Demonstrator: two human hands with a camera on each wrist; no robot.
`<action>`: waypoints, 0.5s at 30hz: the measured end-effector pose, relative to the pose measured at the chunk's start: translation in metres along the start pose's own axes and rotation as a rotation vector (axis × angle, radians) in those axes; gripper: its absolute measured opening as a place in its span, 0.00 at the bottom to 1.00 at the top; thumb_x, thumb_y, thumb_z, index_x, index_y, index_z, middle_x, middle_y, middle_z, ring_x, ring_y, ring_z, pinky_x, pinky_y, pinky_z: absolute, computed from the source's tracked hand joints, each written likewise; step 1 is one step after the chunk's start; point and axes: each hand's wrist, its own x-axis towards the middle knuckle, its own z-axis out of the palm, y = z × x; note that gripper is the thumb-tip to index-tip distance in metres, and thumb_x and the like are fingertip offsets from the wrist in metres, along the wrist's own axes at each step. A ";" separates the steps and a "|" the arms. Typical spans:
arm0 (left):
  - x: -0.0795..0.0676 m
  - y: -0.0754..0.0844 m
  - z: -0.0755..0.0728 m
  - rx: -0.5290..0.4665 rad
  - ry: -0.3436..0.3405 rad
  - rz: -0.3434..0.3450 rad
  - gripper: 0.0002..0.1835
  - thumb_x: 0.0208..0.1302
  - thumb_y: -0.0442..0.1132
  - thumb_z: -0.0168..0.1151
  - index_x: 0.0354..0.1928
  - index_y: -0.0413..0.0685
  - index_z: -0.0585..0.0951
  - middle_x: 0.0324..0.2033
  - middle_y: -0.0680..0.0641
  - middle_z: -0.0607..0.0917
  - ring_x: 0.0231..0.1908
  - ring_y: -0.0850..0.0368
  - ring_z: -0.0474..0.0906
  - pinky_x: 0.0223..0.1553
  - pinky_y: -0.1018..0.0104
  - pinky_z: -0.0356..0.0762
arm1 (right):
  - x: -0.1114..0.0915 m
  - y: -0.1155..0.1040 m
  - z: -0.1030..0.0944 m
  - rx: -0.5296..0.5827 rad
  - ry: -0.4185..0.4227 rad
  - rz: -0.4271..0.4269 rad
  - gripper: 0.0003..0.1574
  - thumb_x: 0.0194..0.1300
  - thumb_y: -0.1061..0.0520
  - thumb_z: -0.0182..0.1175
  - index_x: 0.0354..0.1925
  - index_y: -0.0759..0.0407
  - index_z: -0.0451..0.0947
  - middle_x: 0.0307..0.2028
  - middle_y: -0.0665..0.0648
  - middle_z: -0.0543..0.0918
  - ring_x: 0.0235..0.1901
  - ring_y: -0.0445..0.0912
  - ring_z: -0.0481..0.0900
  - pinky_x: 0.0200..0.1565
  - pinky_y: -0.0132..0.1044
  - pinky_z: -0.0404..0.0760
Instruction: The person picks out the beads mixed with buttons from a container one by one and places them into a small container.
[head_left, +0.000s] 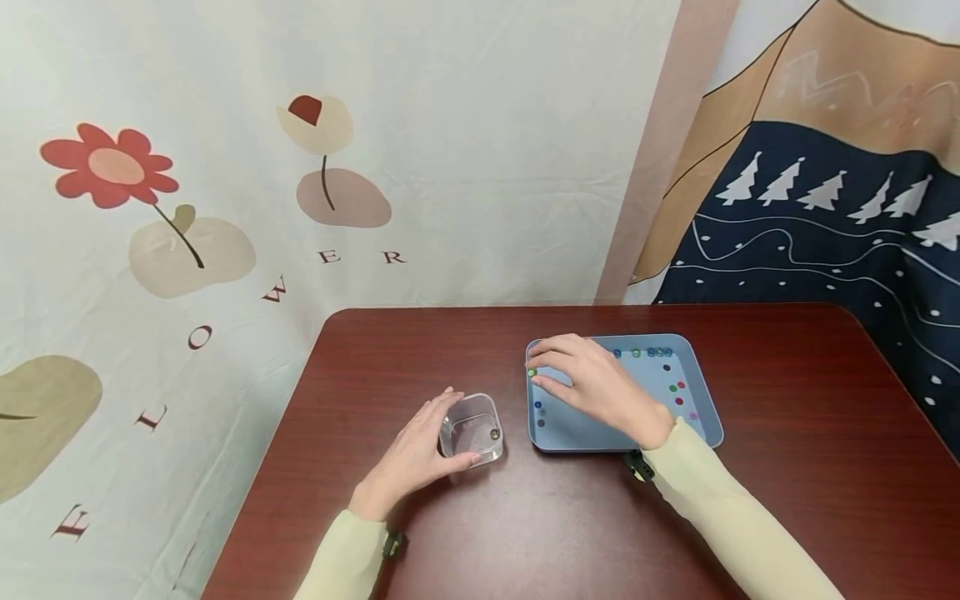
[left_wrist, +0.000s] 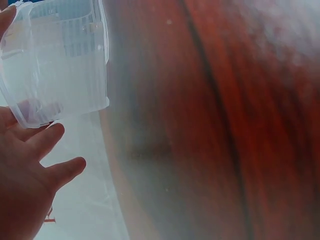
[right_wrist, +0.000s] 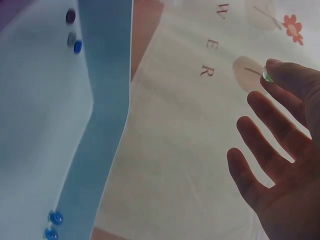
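Observation:
A small clear plastic container stands on the table, with a little round bead inside. My left hand holds it from the left, thumb along the near side and fingers by the far left rim. In the left wrist view the same container shows its clear walls beside the fingers. Above the left end of the blue tray, my right hand pinches a green bead between thumb and index finger. The right wrist view shows this translucent green bead at the fingertips, other fingers spread.
Several blue and green beads lie along the tray's far side, and red and other coloured beads towards its right. Two dark beads sit near its left wall. A printed curtain hangs behind the brown table.

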 end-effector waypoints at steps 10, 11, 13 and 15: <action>0.001 0.000 0.000 0.017 0.012 0.010 0.51 0.53 0.64 0.77 0.74 0.48 0.69 0.73 0.38 0.70 0.72 0.43 0.67 0.65 0.38 0.71 | -0.011 -0.020 0.019 0.038 0.063 -0.053 0.13 0.64 0.55 0.74 0.48 0.52 0.89 0.53 0.50 0.85 0.55 0.47 0.81 0.57 0.46 0.81; 0.001 0.000 0.000 0.018 0.018 0.018 0.51 0.53 0.64 0.77 0.74 0.48 0.69 0.73 0.38 0.70 0.72 0.42 0.67 0.65 0.38 0.71 | -0.011 -0.022 0.021 0.047 0.075 -0.062 0.13 0.64 0.55 0.74 0.47 0.51 0.89 0.53 0.50 0.86 0.55 0.46 0.82 0.56 0.47 0.81; 0.001 0.000 0.000 0.019 0.026 0.027 0.51 0.53 0.63 0.77 0.74 0.47 0.69 0.73 0.38 0.71 0.72 0.42 0.67 0.65 0.39 0.71 | -0.012 -0.025 0.026 0.070 0.092 -0.075 0.12 0.64 0.56 0.74 0.47 0.52 0.89 0.52 0.50 0.86 0.55 0.47 0.82 0.56 0.48 0.80; 0.001 0.000 0.000 0.012 0.025 0.027 0.51 0.53 0.63 0.77 0.74 0.48 0.69 0.73 0.38 0.71 0.72 0.43 0.67 0.66 0.39 0.71 | -0.012 -0.027 0.030 0.085 0.096 -0.075 0.12 0.65 0.55 0.74 0.47 0.51 0.89 0.52 0.50 0.86 0.55 0.46 0.82 0.57 0.48 0.80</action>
